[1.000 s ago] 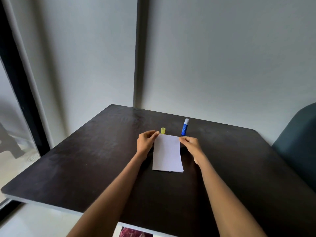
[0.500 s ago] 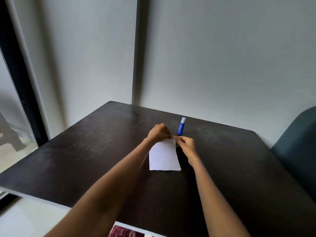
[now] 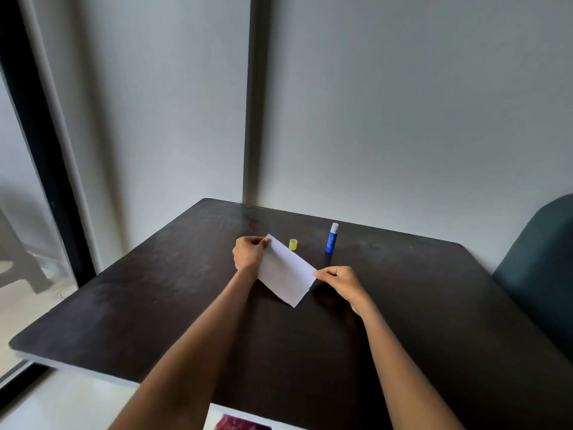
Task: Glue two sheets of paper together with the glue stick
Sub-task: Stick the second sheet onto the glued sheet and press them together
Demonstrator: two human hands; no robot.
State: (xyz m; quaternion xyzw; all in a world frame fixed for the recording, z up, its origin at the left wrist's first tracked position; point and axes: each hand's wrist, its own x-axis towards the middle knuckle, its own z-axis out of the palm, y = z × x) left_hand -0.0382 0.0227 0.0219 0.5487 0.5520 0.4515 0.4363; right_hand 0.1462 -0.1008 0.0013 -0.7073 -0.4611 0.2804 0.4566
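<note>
White rectangular paper sheet (image 3: 285,270): held at the table (image 3: 434,305) centre, long axis diagonal, far-left corner to near-right. Whether one sheet or two stacked, cannot tell. Left hand (image 3: 248,252): fingers pinch the far-left corner. Right hand (image 3: 339,282): fingers pinch the near-right corner. Blue glue stick (image 3: 331,238): upright beyond the sheet, uncapped white tip up, nearer the right hand. Small yellow plastic cap (image 3: 293,244): just beyond the sheet's far edge, left of the stick. Judged next: laying the sheet flat.

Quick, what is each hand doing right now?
Left hand: pinching the far corner of the paper.
Right hand: pinching the paper's near right corner.
</note>
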